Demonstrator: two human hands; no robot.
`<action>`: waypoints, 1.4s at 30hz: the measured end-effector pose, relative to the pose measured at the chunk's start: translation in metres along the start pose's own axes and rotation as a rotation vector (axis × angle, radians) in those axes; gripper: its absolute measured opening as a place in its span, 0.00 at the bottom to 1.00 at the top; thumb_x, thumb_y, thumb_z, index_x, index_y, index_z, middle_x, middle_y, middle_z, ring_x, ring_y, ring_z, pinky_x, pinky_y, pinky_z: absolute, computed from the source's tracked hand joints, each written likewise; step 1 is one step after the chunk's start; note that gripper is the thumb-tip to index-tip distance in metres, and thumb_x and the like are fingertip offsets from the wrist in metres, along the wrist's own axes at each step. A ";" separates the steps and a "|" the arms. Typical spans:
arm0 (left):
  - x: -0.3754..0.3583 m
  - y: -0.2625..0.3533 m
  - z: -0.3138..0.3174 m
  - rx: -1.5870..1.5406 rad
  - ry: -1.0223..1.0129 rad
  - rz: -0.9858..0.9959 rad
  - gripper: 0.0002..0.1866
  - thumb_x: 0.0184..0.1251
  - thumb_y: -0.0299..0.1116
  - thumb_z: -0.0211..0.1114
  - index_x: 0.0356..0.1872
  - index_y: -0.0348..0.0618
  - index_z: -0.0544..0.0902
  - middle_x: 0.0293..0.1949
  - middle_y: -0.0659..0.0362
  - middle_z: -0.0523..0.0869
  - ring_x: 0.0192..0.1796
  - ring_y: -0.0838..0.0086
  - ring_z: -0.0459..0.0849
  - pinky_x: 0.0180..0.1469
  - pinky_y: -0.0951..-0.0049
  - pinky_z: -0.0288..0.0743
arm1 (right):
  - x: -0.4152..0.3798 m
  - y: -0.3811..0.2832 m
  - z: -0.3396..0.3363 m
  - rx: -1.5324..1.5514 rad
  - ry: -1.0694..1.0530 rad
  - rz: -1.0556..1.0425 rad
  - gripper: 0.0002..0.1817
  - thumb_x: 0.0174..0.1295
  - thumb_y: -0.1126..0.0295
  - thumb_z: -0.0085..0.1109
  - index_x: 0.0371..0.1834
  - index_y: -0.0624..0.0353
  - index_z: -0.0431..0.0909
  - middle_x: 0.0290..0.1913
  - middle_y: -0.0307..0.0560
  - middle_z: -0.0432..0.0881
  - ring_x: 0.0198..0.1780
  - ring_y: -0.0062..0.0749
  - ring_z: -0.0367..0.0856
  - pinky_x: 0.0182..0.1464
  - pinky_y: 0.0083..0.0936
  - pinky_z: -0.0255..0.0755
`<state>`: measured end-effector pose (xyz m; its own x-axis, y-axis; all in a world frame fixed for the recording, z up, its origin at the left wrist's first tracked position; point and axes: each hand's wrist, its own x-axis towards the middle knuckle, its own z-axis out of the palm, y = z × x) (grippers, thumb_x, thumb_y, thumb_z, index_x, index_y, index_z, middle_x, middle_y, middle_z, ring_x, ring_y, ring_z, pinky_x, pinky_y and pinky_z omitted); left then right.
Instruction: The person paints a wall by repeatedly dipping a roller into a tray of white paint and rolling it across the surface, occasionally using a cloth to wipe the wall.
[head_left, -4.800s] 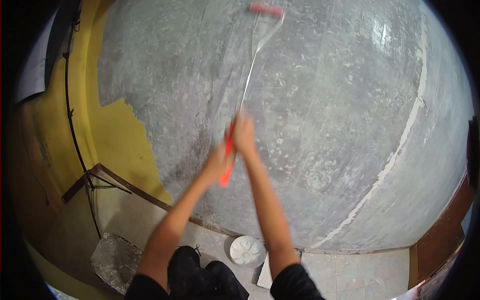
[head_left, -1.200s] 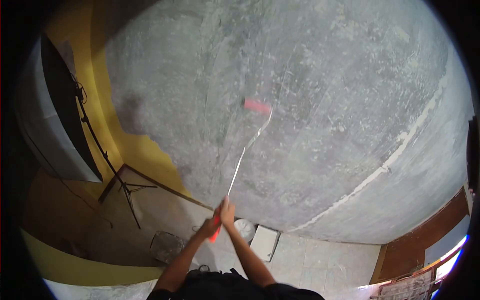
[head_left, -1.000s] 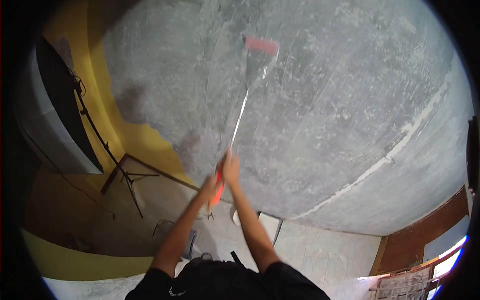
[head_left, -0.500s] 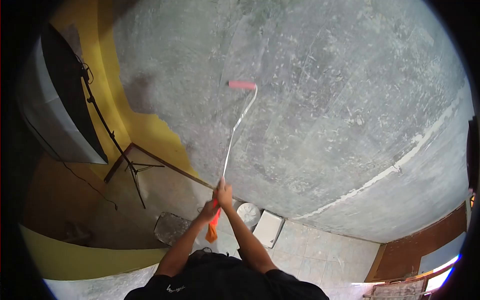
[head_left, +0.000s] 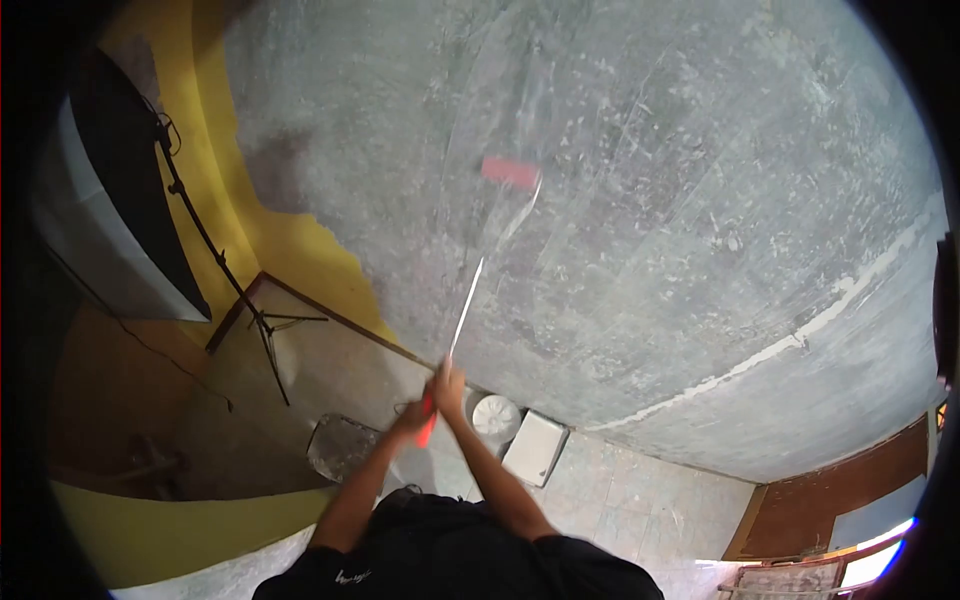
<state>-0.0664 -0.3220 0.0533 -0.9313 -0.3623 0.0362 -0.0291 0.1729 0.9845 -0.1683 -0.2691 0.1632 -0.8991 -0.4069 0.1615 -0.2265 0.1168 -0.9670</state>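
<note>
A paint roller with a pink sleeve (head_left: pixel 511 172), slightly blurred, is up against the grey wall (head_left: pixel 640 230). Its thin metal rod slants down to a red-orange handle (head_left: pixel 426 425). My left hand (head_left: pixel 414 416) is wrapped round this handle. Higher up, where the rod meets the handle, my right hand (head_left: pixel 449 391) is closed round the roller too. Both hands are close together, and their fingers are partly hidden.
A round white bucket (head_left: pixel 496 416) and a white tray (head_left: pixel 536 448) stand on the floor by the wall. A dark, stained tray (head_left: pixel 342 448) lies left of them. At the left are a black light stand (head_left: pixel 220 260) and its softbox (head_left: pixel 120 220).
The roller head has moved right along the wall, and the rod leans further right. The orange end below the handle no longer shows. Both hands still grip the roller.
</note>
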 end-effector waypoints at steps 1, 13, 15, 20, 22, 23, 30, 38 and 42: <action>-0.036 -0.025 0.021 -0.124 -0.044 -0.193 0.31 0.66 0.66 0.57 0.50 0.46 0.77 0.27 0.62 0.80 0.28 0.76 0.81 0.29 0.68 0.73 | -0.038 0.032 -0.003 -0.052 -0.008 0.111 0.32 0.75 0.50 0.39 0.15 0.62 0.67 0.13 0.43 0.66 0.17 0.28 0.66 0.23 0.36 0.61; 0.154 0.306 -0.130 0.003 0.059 0.322 0.16 0.72 0.39 0.53 0.31 0.34 0.74 0.19 0.52 0.79 0.23 0.65 0.80 0.29 0.63 0.73 | 0.166 -0.261 0.012 0.476 -0.096 -0.213 0.32 0.76 0.52 0.39 0.11 0.56 0.62 0.10 0.36 0.62 0.12 0.21 0.61 0.15 0.27 0.55; 0.151 0.248 -0.115 0.092 0.090 0.399 0.17 0.73 0.41 0.54 0.31 0.34 0.75 0.20 0.53 0.78 0.22 0.66 0.78 0.29 0.64 0.72 | 0.170 -0.217 0.019 0.449 -0.089 -0.214 0.31 0.76 0.50 0.39 0.12 0.52 0.59 0.11 0.36 0.62 0.12 0.21 0.60 0.14 0.26 0.55; -0.027 -0.084 0.016 0.071 0.015 -0.224 0.35 0.65 0.69 0.51 0.35 0.40 0.81 0.20 0.59 0.77 0.25 0.65 0.79 0.29 0.58 0.72 | -0.031 0.124 0.027 -0.233 0.017 -0.135 0.33 0.75 0.50 0.38 0.16 0.64 0.71 0.14 0.49 0.73 0.20 0.32 0.70 0.25 0.38 0.63; -0.125 -0.140 0.051 0.154 -0.085 -0.308 0.31 0.68 0.63 0.54 0.29 0.39 0.80 0.20 0.56 0.81 0.27 0.67 0.83 0.28 0.60 0.73 | -0.111 0.127 0.005 0.106 -0.127 0.476 0.31 0.75 0.49 0.40 0.19 0.62 0.70 0.13 0.44 0.70 0.15 0.31 0.69 0.20 0.35 0.64; -0.145 -0.078 0.051 -0.049 -0.082 -0.464 0.25 0.70 0.54 0.56 0.30 0.38 0.81 0.21 0.53 0.84 0.25 0.69 0.84 0.29 0.61 0.74 | -0.144 0.162 0.005 0.174 -0.084 0.600 0.28 0.74 0.48 0.41 0.22 0.59 0.70 0.13 0.40 0.67 0.12 0.31 0.68 0.17 0.33 0.65; -0.211 -0.156 0.073 0.132 -0.181 -0.321 0.19 0.66 0.49 0.60 0.30 0.41 0.81 0.20 0.54 0.84 0.24 0.61 0.85 0.30 0.62 0.76 | -0.213 0.201 -0.013 0.356 -0.090 0.683 0.29 0.77 0.48 0.35 0.18 0.54 0.59 0.14 0.42 0.68 0.15 0.29 0.68 0.20 0.26 0.65; -0.191 -0.254 0.105 0.071 0.128 -0.237 0.16 0.63 0.44 0.66 0.32 0.40 0.80 0.20 0.57 0.81 0.23 0.67 0.83 0.29 0.64 0.75 | -0.103 0.275 -0.007 0.207 -0.405 0.033 0.27 0.75 0.51 0.39 0.46 0.69 0.76 0.39 0.55 0.84 0.37 0.38 0.84 0.44 0.31 0.77; -0.083 -0.267 0.074 -0.079 0.161 -0.106 0.14 0.65 0.41 0.64 0.29 0.40 0.78 0.18 0.60 0.78 0.22 0.74 0.79 0.27 0.69 0.74 | 0.008 0.244 0.039 0.388 -0.465 -0.149 0.30 0.76 0.47 0.31 0.37 0.63 0.73 0.19 0.44 0.75 0.15 0.29 0.73 0.19 0.23 0.66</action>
<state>-0.0080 -0.2708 -0.2254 -0.8545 -0.5172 -0.0478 -0.0897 0.0563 0.9944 -0.2164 -0.2790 -0.0793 -0.5911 -0.7557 0.2820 -0.1061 -0.2737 -0.9559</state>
